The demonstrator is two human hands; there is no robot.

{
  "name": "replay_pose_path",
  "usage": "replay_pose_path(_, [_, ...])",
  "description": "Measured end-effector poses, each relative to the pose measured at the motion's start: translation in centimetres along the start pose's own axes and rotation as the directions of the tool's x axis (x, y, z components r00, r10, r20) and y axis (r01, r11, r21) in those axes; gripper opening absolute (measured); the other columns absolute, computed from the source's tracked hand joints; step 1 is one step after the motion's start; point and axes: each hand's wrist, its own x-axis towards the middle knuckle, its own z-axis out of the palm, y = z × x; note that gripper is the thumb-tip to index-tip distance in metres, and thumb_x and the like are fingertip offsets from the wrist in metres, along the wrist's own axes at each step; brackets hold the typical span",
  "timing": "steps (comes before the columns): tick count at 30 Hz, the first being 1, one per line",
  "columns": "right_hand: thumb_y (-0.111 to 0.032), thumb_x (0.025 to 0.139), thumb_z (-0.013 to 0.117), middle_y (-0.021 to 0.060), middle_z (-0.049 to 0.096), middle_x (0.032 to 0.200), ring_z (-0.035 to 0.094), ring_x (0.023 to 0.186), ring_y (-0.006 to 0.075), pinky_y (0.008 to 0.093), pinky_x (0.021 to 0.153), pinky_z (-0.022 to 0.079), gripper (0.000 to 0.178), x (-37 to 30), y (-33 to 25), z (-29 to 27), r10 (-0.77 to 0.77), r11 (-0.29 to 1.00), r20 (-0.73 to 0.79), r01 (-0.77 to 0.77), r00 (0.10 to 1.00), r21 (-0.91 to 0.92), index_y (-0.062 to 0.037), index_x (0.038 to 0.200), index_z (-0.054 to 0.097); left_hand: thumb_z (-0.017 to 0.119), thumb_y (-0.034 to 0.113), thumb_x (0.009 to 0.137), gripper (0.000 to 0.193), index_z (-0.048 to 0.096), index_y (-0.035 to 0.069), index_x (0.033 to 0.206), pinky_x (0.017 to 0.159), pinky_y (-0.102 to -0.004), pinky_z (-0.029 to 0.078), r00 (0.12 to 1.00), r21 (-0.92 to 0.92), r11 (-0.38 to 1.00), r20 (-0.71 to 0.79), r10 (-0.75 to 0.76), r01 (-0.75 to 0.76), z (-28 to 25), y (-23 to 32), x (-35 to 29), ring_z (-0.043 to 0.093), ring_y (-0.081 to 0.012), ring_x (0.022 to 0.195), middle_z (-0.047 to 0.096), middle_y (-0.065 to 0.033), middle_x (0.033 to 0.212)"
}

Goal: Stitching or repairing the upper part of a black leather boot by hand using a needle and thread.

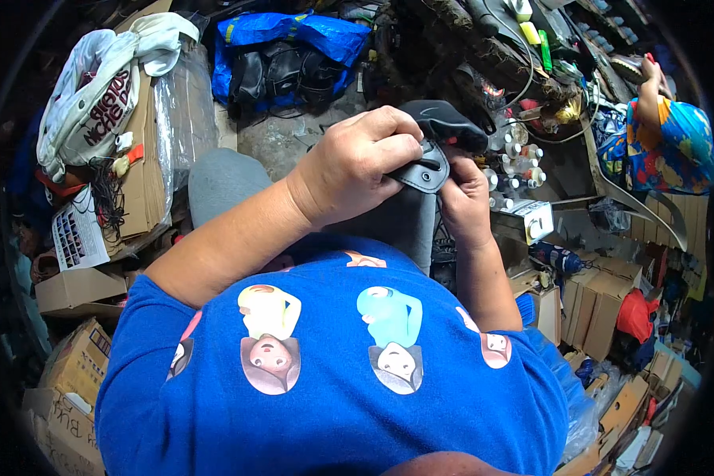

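Above my knees, a black leather shoe (444, 123) is held up between my two hands. My left hand (365, 159) is closed, its bent fingers pinching the shoe's stitched flap (427, 170), which has a small round eyelet. On the other side, my right hand (468, 198) curls around the shoe from below, with its fingers partly hidden behind the flap. The shoe's sole and inside do not show. Beyond my hands, a blue bag (309, 32) stands on the floor with several black shoes (282, 71) in it.
Stacked cardboard (147, 198) with a white cloth bag (95, 87) is at left. Several small bottles (520, 163) cluster right of my hands. Another person in colourful clothing (674, 151) is at far right. Cardboard boxes (603, 301) lie lower right.
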Motion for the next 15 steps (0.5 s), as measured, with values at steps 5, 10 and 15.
replay_pose_path(5, [0.004, 0.084, 0.058, 0.0044, 0.063, 0.103, 0.057, 0.096, 0.0123, 0.0268, 0.087, 0.044, 0.021, 0.2, -0.16, -0.23, 0.039, 0.986, 0.052, -0.047, 0.998, 0.16, 0.0001, 0.104, 0.064, 0.072, -0.005, 0.055, 0.033, 0.063, 0.003, 0.086, 0.074, -0.0325, 0.054, 1.0, -0.004, 1.0, -0.009, -0.003, 0.003, 0.2, -0.13, -0.09, 0.065, -0.0265, 0.087, 0.064, -0.0112, 0.096])
replay_pose_path(10, [0.003, 0.085, 0.056, 0.0045, 0.064, 0.105, 0.057, 0.098, 0.0119, 0.0265, 0.089, 0.044, 0.026, 0.47, -0.66, -0.37, 0.063, 0.98, 0.136, -0.087, 0.989, 0.181, -0.0004, 0.11, 0.064, 0.072, -0.005, 0.055, 0.032, 0.063, 0.003, 0.085, 0.075, -0.0323, 0.054, 1.0, -0.029, 0.999, -0.01, -0.03, 0.03, 0.2, -0.19, -0.08, 0.065, -0.0265, 0.087, 0.066, -0.0115, 0.096])
replay_pose_path(15, [0.003, 0.085, 0.056, 0.0041, 0.064, 0.104, 0.057, 0.097, 0.0116, 0.026, 0.088, 0.044, 0.026, 0.86, -0.42, -0.69, 0.056, 0.983, 0.165, -0.083, 0.985, 0.163, -0.0002, 0.11, 0.064, 0.072, -0.005, 0.054, 0.033, 0.063, 0.003, 0.085, 0.075, -0.032, 0.054, 0.998, -0.057, 0.997, -0.028, -0.061, 0.059, 0.22, -0.2, 0.2, 0.066, -0.0263, 0.087, 0.067, -0.0115, 0.095])
